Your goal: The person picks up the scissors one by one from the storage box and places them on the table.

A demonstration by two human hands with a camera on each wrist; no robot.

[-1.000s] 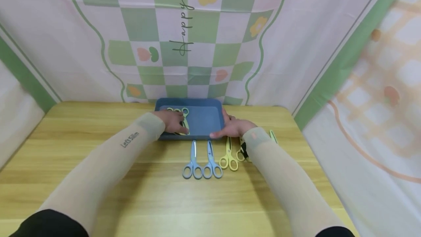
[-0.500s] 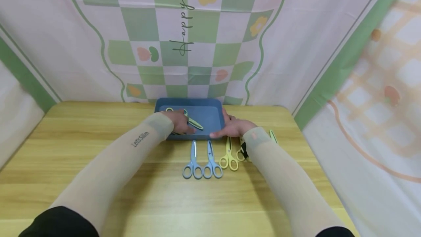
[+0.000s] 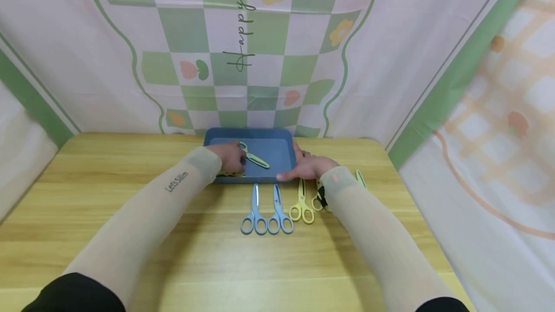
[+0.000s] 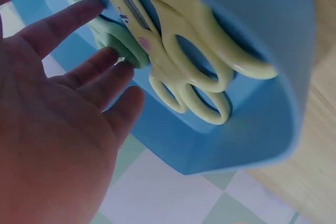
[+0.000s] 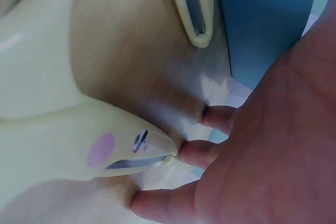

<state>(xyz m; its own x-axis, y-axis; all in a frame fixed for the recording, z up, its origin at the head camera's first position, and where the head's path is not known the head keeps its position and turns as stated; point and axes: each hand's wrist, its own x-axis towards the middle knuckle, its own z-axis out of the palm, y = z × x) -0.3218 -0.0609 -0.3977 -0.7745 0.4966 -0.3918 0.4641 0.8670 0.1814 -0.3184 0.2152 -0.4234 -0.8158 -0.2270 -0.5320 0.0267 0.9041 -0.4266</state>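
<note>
My left hand (image 3: 230, 157) reaches into the left part of a blue tray (image 3: 277, 135), back of hand up. Its fingers are spread, and the fingertips are right at the handle of green scissors (image 3: 257, 162), which lie slanted across the tray floor. In the left wrist view, two pairs of yellow scissors (image 4: 152, 51) lie side by side along the tray wall beside those fingers. My right hand (image 3: 309, 167) rests at the tray's right end, thumb at the front corner. Its other fingers (image 5: 170, 203) stretch out straight beside the tray's outer wall.
In front of the tray, two blue scissors (image 3: 255, 201) lie in a row with yellow scissors (image 3: 301, 202). More yellow scissors (image 3: 318, 203) with a black part are half hidden by my right forearm. A green tip (image 3: 360, 177) shows beyond it. A patterned cloth (image 3: 269, 71) hangs behind the table.
The green scissors have swung from pointing toward me to a slant with their tip to the right. My left hand moved right, then back left. The right hand stayed put.
</note>
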